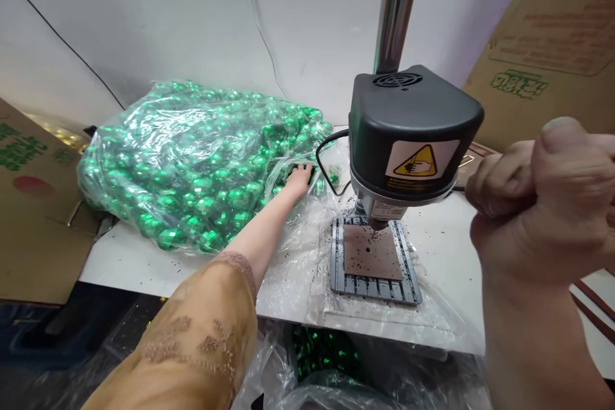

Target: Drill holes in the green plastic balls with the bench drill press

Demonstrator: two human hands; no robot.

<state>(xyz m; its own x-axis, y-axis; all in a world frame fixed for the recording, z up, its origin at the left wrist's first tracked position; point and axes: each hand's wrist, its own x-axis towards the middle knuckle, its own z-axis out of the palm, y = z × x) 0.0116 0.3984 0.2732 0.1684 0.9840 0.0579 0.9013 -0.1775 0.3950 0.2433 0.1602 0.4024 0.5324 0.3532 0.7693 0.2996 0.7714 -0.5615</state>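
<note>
My left hand (300, 178) reaches into the mouth of a clear plastic bag (168, 134) full of shiny green faceted balls (166, 237). Its fingers are apart and rest among the balls, their tips partly hidden. On the right, my right hand (542, 198) is closed in a fist beside a black bench drill press (413, 115). A short dark rod runs from the drill's side toward this fist, which wraps the handle; the handle itself is mostly hidden. Under the drill's chuck (378, 224), a brown square board (372, 256) with a small dark hole lies on a grey slotted base (375, 288).
Dark shavings are scattered over the base and white table (446, 269). A chrome column (398, 6) rises behind the drill. Cardboard boxes stand at left (38, 205) and right (542, 45). Below the table edge is another plastic bag with green balls (321, 352).
</note>
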